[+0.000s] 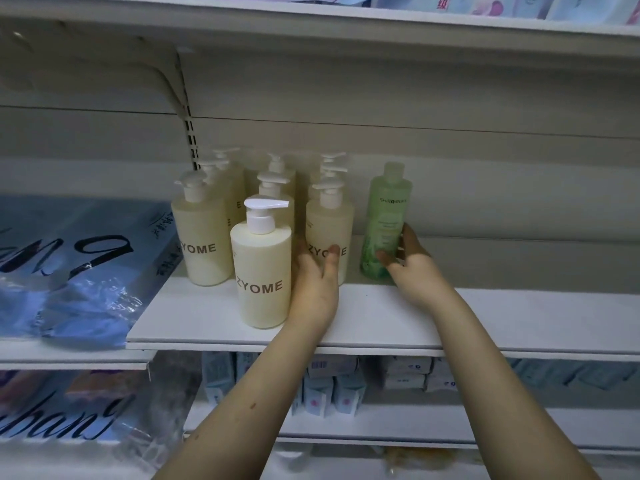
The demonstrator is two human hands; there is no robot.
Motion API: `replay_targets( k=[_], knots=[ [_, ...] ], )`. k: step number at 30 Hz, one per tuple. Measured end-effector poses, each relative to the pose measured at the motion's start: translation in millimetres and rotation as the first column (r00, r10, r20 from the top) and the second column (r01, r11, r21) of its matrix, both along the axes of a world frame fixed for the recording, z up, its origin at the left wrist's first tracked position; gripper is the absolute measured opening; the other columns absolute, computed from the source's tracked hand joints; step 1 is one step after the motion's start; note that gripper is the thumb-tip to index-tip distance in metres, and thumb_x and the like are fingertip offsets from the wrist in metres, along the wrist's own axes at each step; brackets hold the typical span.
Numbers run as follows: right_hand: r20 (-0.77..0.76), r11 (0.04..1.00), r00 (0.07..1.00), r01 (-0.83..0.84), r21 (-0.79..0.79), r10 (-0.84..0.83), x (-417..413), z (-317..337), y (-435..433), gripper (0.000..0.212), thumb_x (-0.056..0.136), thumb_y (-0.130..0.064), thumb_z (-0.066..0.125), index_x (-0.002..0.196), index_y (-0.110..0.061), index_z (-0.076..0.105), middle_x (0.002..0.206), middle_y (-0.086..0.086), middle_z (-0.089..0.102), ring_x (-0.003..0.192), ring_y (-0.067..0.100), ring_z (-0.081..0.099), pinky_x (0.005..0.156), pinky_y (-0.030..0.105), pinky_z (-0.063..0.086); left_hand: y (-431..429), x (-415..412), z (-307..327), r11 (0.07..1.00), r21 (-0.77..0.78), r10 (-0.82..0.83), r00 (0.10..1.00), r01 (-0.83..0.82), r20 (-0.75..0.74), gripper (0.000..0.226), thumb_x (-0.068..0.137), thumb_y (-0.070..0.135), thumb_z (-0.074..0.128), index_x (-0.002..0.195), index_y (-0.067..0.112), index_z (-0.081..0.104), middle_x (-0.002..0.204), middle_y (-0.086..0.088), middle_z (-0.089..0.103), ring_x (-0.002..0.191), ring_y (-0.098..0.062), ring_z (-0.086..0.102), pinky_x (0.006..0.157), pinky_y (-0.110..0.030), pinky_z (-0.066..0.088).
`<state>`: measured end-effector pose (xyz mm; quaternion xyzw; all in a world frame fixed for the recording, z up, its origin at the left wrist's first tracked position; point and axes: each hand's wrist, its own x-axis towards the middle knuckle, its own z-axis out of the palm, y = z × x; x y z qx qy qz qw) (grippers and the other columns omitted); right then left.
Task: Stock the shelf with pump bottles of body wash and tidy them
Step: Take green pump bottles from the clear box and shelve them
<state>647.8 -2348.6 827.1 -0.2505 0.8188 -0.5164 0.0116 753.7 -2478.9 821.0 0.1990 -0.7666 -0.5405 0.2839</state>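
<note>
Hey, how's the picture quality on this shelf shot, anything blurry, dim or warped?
Head view: the front ZYOME pump bottle is sharp and well lit; the rear pump bottles and the green bottle sit dimmer and softer; the lines of the shelf slant and bend slightly, which looks like wide-angle distortion; the plastic-wrapped packs on the left show glare streaks and blur.

Blue plastic-wrapped packs [79,271] at left, small boxes [332,386] below, perhaps pastel packets [485,5] above
</note>
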Motion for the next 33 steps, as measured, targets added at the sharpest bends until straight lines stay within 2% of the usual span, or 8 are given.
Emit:
replay_targets(
  k=[6, 9, 15, 17, 21, 24, 30, 33],
  knots=[
    [-0.033, 0.995, 0.999, 0.013, 0.102, -0.01, -25.3, 2.9, -9.1, 0.055, 0.098, -0.02, 0.056, 0.146, -0.018, 0.031, 0.141, 0.004, 0.053, 0.125, 0.026, 0.054, 0.099, 0.032, 0.044, -1.4, -1.1, -1.7, 1.0, -0.015, 0.016, 1.0, -0.016, 0.004, 0.057, 0.099, 0.043, 0.043, 0.146, 0.015, 0.027, 0.154, -0.002, 0.034, 0.143, -0.02, 0.027, 0.118, -0.026, 0.012],
    [-0.025, 0.994, 1.0, 0.005, 0.105, -0.002, -37.5, 2.4, -14.8, 0.053, 0.098, -0.021, 0.055, 0.145, -0.017, 0.03, 0.142, 0.005, 0.052, 0.126, 0.026, 0.053, 0.102, 0.037, 0.044, -1.0, -1.0, -1.6, 1.0, 0.026, 0.0, 1.0, 0.0, 0.022, 0.05, 0.1, 0.042, 0.043, 0.141, 0.014, 0.032, 0.151, -0.002, 0.038, 0.141, -0.019, 0.03, 0.11, -0.019, 0.013],
    [-0.032, 0.997, 0.999, -0.015, 0.076, 0.017, -59.8, 3.2, -27.1, 0.048, 0.098, -0.018, 0.056, 0.14, -0.014, 0.034, 0.14, 0.009, 0.05, 0.127, 0.027, 0.051, 0.107, 0.046, 0.043, -2.1, -2.9, -2.3, 0.999, 0.034, 0.005, 0.999, -0.007, 0.046, 0.037, 0.099, 0.046, 0.043, 0.127, 0.022, 0.037, 0.146, 0.0, 0.042, 0.135, -0.017, 0.035, 0.105, -0.017, 0.016],
    [-0.035, 0.996, 0.998, -0.04, 0.082, 0.043, -65.9, 4.3, -29.0, 0.047, 0.098, -0.019, 0.055, 0.141, -0.014, 0.034, 0.141, 0.008, 0.049, 0.128, 0.025, 0.049, 0.108, 0.044, 0.042, -2.0, -3.2, -3.0, 0.999, 0.051, -0.008, 0.998, 0.005, 0.063, 0.031, 0.099, 0.046, 0.042, 0.12, 0.024, 0.036, 0.144, 0.001, 0.043, 0.133, -0.015, 0.036, 0.101, -0.015, 0.016],
    [-0.053, 0.995, 0.997, -0.051, 0.086, 0.056, -76.8, 5.9, -31.9, 0.046, 0.099, -0.016, 0.054, 0.14, -0.012, 0.034, 0.14, 0.008, 0.049, 0.127, 0.023, 0.049, 0.105, 0.036, 0.041, -3.7, -5.4, -5.7, 0.999, 0.036, 0.011, 0.999, -0.012, 0.04, 0.046, 0.099, 0.047, 0.043, 0.135, 0.019, 0.037, 0.146, 0.003, 0.042, 0.135, -0.014, 0.035, 0.104, -0.016, 0.015],
    [-0.041, 0.996, 0.998, -0.045, 0.071, 0.048, -83.5, 7.1, -33.3, 0.045, 0.099, -0.014, 0.053, 0.141, -0.013, 0.034, 0.137, 0.007, 0.05, 0.121, 0.018, 0.048, 0.1, 0.031, 0.039, -5.6, -6.7, -7.3, 0.999, 0.032, 0.004, 1.0, -0.004, 0.006, 0.043, 0.098, 0.045, 0.045, 0.134, 0.023, 0.037, 0.144, 0.005, 0.043, 0.133, -0.01, 0.035, 0.108, -0.017, 0.016],
    [-0.017, 0.997, 0.998, -0.063, 0.039, 0.064, -95.0, 7.0, -37.4, 0.048, 0.099, -0.011, 0.053, 0.143, -0.013, 0.032, 0.14, 0.008, 0.05, 0.127, 0.022, 0.049, 0.106, 0.037, 0.041, -5.2, -4.7, -5.6, 0.999, 0.032, -0.006, 1.0, 0.006, 0.022, 0.041, 0.099, 0.045, 0.044, 0.134, 0.026, 0.035, 0.144, 0.007, 0.041, 0.135, -0.011, 0.033, 0.104, -0.014, 0.014],
    [-0.009, 0.997, 0.998, -0.063, 0.04, 0.063, -97.7, 6.1, -40.0, 0.049, 0.1, -0.011, 0.051, 0.145, -0.012, 0.03, 0.141, 0.008, 0.049, 0.128, 0.022, 0.047, 0.102, 0.032, 0.04, -4.7, -3.9, -4.3, 1.0, 0.021, -0.006, 1.0, 0.006, 0.005, 0.041, 0.099, 0.044, 0.045, 0.135, 0.028, 0.035, 0.137, 0.013, 0.041, 0.126, -0.002, 0.032, 0.103, -0.013, 0.014]
  ],
)
